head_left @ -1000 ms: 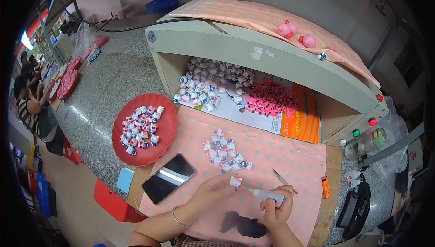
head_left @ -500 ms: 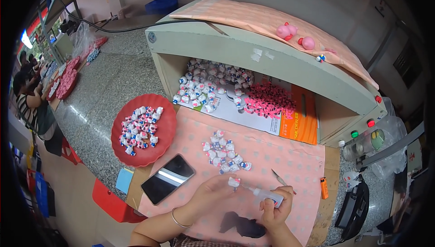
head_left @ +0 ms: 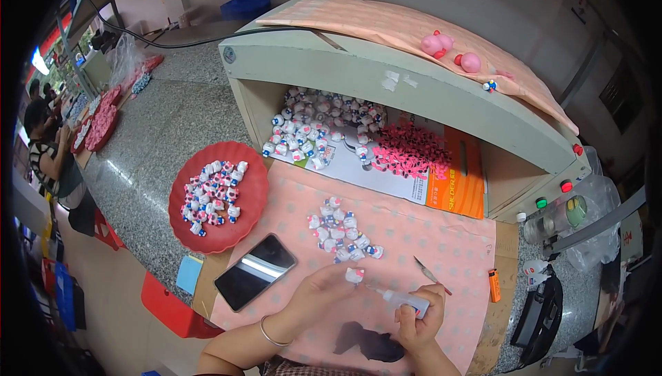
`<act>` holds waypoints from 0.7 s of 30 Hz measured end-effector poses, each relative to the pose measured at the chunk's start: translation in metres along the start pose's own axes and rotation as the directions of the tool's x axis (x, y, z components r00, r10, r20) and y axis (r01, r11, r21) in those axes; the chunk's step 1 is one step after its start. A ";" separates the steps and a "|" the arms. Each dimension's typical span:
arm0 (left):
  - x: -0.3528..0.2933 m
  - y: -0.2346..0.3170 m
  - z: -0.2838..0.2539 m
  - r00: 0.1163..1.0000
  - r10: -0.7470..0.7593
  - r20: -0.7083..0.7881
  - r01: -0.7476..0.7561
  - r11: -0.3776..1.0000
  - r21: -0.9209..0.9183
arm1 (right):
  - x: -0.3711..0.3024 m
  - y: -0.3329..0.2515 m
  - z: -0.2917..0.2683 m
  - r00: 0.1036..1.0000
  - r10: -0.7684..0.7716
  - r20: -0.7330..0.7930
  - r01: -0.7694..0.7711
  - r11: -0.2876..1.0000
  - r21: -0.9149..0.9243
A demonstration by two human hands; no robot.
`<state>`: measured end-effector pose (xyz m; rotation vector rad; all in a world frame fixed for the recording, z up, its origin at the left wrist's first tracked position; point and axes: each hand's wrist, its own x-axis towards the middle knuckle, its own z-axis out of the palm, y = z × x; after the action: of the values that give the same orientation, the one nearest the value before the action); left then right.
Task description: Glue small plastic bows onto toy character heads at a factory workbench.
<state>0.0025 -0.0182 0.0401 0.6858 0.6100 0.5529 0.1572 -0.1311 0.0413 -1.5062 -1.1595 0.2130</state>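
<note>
Between its fingertips my left hand (head_left: 318,296) pinches a small white figurine (head_left: 354,276) with a touch of pink. My right hand (head_left: 420,317) is closed around a small clear glue bottle (head_left: 405,301), whose thin nozzle points left at the figurine; I cannot tell whether the two touch. Just beyond my hands, a cluster of white and blue figurines (head_left: 338,230) lies on the pink spotted cloth (head_left: 276,200). A dark cloth scrap (head_left: 369,343) lies close to me, below the bottle.
To the left are a red scalloped bowl (head_left: 258,200) of figurines and a phone (head_left: 255,272). A tweezers-like tool (head_left: 431,272) and an orange lighter (head_left: 494,286) lie right. Ahead stands a grey open-front box (head_left: 324,59) holding figurines and pink pieces (head_left: 412,152). Another person (head_left: 52,152) sits far left.
The bottle in my right hand has tilted slightly and its nozzle has shifted a little left. The figurine in my left hand has moved or turned slightly.
</note>
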 end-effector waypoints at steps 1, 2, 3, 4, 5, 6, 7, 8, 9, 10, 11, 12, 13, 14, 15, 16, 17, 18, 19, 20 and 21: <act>0.000 0.000 0.000 1.000 -0.006 -0.009 0.006 1.000 0.010 | 0.000 0.000 0.001 1.000 0.009 0.001 -0.009 1.000 0.010; 0.000 0.000 0.000 1.000 -0.007 -0.008 0.007 1.000 0.010 | 0.000 0.000 0.001 0.999 0.040 -0.006 -0.040 0.999 0.030; 0.000 0.000 0.000 1.000 -0.009 -0.006 0.009 1.000 0.003 | 0.000 0.000 0.002 1.000 0.016 0.002 -0.016 1.000 0.021; 0.000 0.000 0.000 1.000 -0.011 -0.003 0.010 1.000 -0.004 | 0.000 0.000 0.003 1.000 0.023 -0.003 -0.023 0.999 0.036; 0.000 -0.001 0.000 1.000 -0.010 -0.002 0.010 1.000 -0.004 | 0.000 0.000 0.004 0.998 0.055 -0.014 -0.054 0.997 0.063; 0.000 -0.002 0.000 1.000 -0.008 -0.006 0.008 1.000 -0.001 | 0.000 0.000 0.004 0.999 0.031 -0.008 -0.031 0.998 0.050; 0.000 -0.002 0.000 1.000 0.022 0.012 -0.021 1.000 -0.013 | 0.000 0.000 0.005 0.999 0.033 -0.021 -0.032 0.998 0.058; 0.000 -0.003 0.000 1.000 -0.004 -0.010 0.004 1.000 0.001 | 0.000 0.000 0.005 0.998 0.059 -0.033 -0.057 0.996 0.073; 0.000 -0.004 -0.001 1.000 0.011 0.008 -0.011 1.000 0.008 | 0.000 0.000 0.006 0.999 0.034 -0.032 -0.032 0.997 0.068; 0.000 -0.004 -0.001 0.999 0.037 0.032 -0.037 0.999 0.005 | 0.000 0.000 0.006 0.999 0.028 -0.044 -0.025 0.998 0.064; 0.000 -0.005 -0.002 0.999 0.030 0.022 -0.030 0.999 0.013 | 0.000 -0.001 0.006 0.997 0.045 -0.064 -0.041 0.997 0.070; 0.001 -0.005 -0.002 0.999 0.038 0.026 -0.038 0.999 0.026 | 0.000 -0.001 0.006 0.998 0.018 -0.052 -0.015 0.998 0.061; 0.001 -0.006 -0.002 0.998 0.054 0.039 -0.055 0.998 0.028 | 0.000 -0.001 0.006 0.998 0.022 -0.051 -0.019 0.998 0.055; 0.000 -0.006 -0.003 0.998 0.048 0.031 -0.049 0.998 0.038 | -0.001 -0.001 0.006 0.997 0.043 -0.060 -0.040 0.998 0.055; 0.000 -0.006 -0.003 0.998 0.047 0.034 -0.049 0.997 0.054 | -0.001 -0.001 0.007 0.999 0.023 -0.049 -0.020 0.999 0.048; -0.001 -0.007 -0.004 0.997 0.060 0.047 -0.063 0.996 0.055 | -0.001 -0.001 0.007 0.999 0.017 -0.050 -0.014 0.999 0.048; -0.001 -0.007 -0.005 0.998 0.046 0.035 -0.048 0.997 0.068 | -0.001 -0.001 0.008 0.998 0.034 -0.057 -0.031 0.998 0.053; -0.001 -0.007 -0.006 0.998 0.045 0.049 -0.049 0.995 0.086 | -0.002 -0.001 0.008 0.999 0.013 -0.050 -0.011 0.999 0.048; -0.001 -0.007 -0.006 0.996 0.049 0.069 -0.055 0.994 0.090 | -0.002 -0.001 0.008 0.999 0.010 -0.049 -0.008 0.999 0.037; -0.001 -0.008 -0.007 0.997 0.042 0.063 -0.049 0.993 0.104 | -0.002 -0.001 0.008 0.998 0.034 -0.057 -0.031 0.999 0.042; -0.001 -0.008 -0.007 0.997 0.044 0.069 -0.051 0.993 0.108 | -0.002 -0.001 0.008 0.999 0.007 -0.048 -0.006 1.000 0.024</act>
<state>-0.0004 -0.0211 0.0302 0.8211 0.5661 0.5411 0.1501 -0.1277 0.0388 -1.4864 -1.1103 0.1927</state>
